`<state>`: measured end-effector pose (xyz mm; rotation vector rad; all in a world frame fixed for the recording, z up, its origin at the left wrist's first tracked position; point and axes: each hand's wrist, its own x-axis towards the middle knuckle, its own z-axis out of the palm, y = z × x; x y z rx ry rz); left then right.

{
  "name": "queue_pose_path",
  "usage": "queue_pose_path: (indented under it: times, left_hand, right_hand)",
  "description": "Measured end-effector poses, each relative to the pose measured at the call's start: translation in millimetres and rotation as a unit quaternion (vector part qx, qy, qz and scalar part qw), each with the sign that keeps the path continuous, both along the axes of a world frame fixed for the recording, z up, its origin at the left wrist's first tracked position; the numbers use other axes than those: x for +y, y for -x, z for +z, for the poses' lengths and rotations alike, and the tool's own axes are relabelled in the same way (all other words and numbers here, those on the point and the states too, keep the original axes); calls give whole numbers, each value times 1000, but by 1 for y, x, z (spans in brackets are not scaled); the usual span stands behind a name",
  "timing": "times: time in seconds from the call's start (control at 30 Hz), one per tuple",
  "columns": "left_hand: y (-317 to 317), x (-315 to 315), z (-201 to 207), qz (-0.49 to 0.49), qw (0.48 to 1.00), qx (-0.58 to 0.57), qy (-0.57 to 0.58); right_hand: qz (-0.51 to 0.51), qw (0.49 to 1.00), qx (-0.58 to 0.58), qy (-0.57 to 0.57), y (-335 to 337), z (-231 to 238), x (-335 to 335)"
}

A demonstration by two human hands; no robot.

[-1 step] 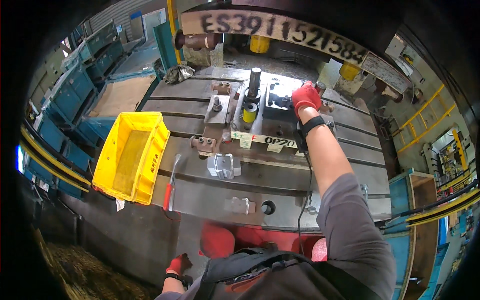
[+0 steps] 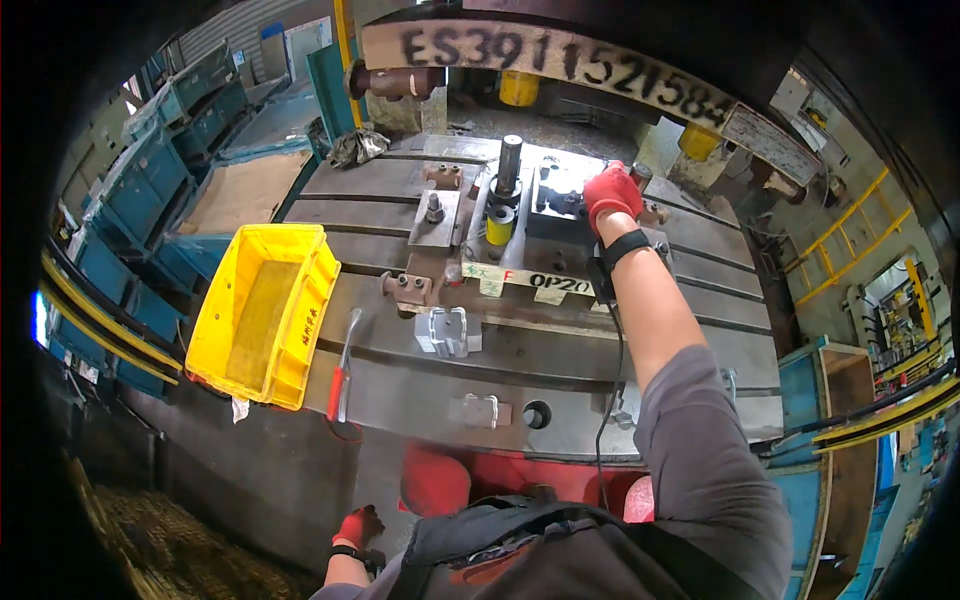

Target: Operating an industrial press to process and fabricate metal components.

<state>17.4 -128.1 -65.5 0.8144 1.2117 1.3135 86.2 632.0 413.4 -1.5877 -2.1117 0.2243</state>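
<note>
My right hand [image 2: 612, 193], in a red glove, reaches to the right side of the dark die block [image 2: 560, 205] on the lower die. Its fingers look closed; what they hold, if anything, is hidden. Down at the lower left, below the table's front edge, my left hand [image 2: 358, 527] hangs in a red glove, fingers curled, with nothing visible in it. Left of the block rises a dark guide post [image 2: 510, 165] with a yellow-banded collar [image 2: 499, 228] by its foot. A silver metal bracket [image 2: 447, 332] lies in front of the die, and a flatter metal piece [image 2: 482, 411] sits nearer me.
A yellow bin [image 2: 312, 335] stands at the table's left edge, beside a red-handled tool [image 2: 338, 390]. Grey bunched plastic [image 2: 357, 147] lies at the back left. The upper die [image 2: 560, 60] hangs overhead. A black cable [image 2: 603, 435] runs from my right wrist across the slotted table [image 2: 400, 372].
</note>
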Motion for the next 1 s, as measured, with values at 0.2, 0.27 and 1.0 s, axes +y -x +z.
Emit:
queue_pose_path:
  times: [0.2, 0.27, 1.0]
  left_hand:
    - [-10, 5, -5, 106, 967, 49, 226]
    - [-7, 15, -3, 92, 965, 93, 226]
    - [-11, 162, 177, 193, 932, -69, 298]
  right_hand:
    - [24, 992, -110, 60, 2, 17, -15]
    - [9, 994, -106, 28, -6, 19, -15]
    - [98, 885, 439, 120, -315, -81, -165]
